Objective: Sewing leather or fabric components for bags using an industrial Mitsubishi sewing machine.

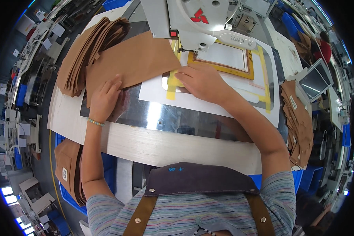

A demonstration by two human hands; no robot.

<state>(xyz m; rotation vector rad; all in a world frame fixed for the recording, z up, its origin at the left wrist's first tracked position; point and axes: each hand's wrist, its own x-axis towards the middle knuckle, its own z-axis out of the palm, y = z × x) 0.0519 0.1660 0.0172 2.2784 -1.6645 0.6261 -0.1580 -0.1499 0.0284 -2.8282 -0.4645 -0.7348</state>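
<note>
A flat brown fabric panel (133,59) lies slanted across the left part of the machine's bed, its right end reaching under the sewing machine head (185,19). My left hand (106,96) rests on the panel's lower left part with the fingers stretched out over the cloth. At the panel's right corner, my right hand (202,82) has its fingers closed in a pinch on the fabric edge; the fingertips are partly hidden. Just beyond that hand lies a yellow-edged rectangular frame (249,74) on a white sheet (149,92) with yellow tape strips.
A thick stack of folded brown fabric pieces (72,67) stands left of the panel. More brown pieces (299,126) hang at the table's right edge, near a tilted screen (314,80). Below left, a blue bin (110,173) stands beside brown pieces (67,165).
</note>
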